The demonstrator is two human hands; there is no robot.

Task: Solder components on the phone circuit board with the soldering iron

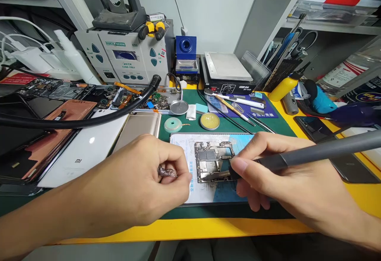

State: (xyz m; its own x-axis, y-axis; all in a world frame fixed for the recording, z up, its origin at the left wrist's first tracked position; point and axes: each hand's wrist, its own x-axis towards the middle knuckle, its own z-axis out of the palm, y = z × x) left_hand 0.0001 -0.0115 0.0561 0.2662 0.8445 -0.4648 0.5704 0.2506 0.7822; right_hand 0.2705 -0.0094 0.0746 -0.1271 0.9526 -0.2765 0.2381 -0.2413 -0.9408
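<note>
We are clamping a twisted metallic piece (pixel 168 172) in our curled left hand (pixel 149 175); our right hand (pixel 276 175) is gripping a dark-handled tool (pixel 321 149), its tip reaching over the circuit board (pixel 206 155) (which is lying on the printed pad (pixel 180 142)).

circuit board (pixel 210 155): grey, silvery | tool handle (pixel 321 151): charcoal | metallic piece (pixel 168 172): brownish-silver, seemingly mottled | pad (pixel 228 193): white, blue
</note>
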